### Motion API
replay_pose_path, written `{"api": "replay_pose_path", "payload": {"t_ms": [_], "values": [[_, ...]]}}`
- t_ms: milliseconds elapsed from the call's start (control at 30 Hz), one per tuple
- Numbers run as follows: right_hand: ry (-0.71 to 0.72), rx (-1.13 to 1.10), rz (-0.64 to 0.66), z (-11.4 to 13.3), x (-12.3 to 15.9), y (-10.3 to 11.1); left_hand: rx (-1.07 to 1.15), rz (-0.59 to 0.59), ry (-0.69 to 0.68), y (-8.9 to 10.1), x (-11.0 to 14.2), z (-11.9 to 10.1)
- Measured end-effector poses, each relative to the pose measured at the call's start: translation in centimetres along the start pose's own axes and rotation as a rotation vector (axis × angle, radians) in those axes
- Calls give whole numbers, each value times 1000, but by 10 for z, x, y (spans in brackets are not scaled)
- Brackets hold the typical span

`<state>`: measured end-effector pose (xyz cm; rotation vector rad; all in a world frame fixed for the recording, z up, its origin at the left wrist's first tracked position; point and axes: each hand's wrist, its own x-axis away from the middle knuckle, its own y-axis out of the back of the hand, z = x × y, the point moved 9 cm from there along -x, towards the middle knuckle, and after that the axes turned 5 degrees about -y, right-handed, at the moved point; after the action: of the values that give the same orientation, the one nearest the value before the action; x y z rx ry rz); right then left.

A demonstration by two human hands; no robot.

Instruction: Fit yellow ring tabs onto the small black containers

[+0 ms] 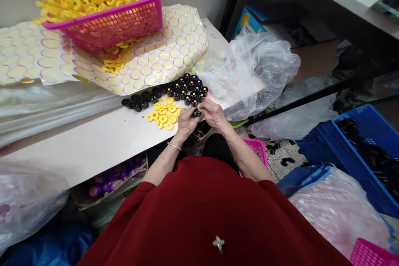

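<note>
One black cap (196, 112) pinched between both hands (201, 117).

Yellow rings (164, 114), black caps (182, 89) – pink basket (114, 25), blue crate (358, 149), red garment (212, 216).

Counted at the bench: two hands, the left hand (186, 121) and the right hand (214, 113), with one small black cap (196, 112) pinched between them. One group of black caps (174, 90) lies on the white table (93, 141), roughly two dozen; an exact figure cannot be told. One loose pile of yellow rings (165, 113), too many to count. Three pink baskets: one heaped with rings (124, 20), one by the knee (257, 147), one at the lower right corner (370, 253). One blue crate (314, 145). One clear plastic bag (255, 70) on the table.
</note>
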<state>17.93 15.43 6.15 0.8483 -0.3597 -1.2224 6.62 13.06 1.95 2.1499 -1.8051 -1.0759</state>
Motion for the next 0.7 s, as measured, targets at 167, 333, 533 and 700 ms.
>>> {"api": "replay_pose_path", "payload": {"t_ms": [167,333,533,700], "values": [[1,161,89,10,0,-8,-24,8,-8,0,1,0],[39,294,172,18,0,-9,-20,13,-12,0,1,-2],[101,448,291,37,-2,-20,30,20,-17,0,1,-5],[63,293,296,28,-5,-20,33,3,-30,2,1,-4]]}}
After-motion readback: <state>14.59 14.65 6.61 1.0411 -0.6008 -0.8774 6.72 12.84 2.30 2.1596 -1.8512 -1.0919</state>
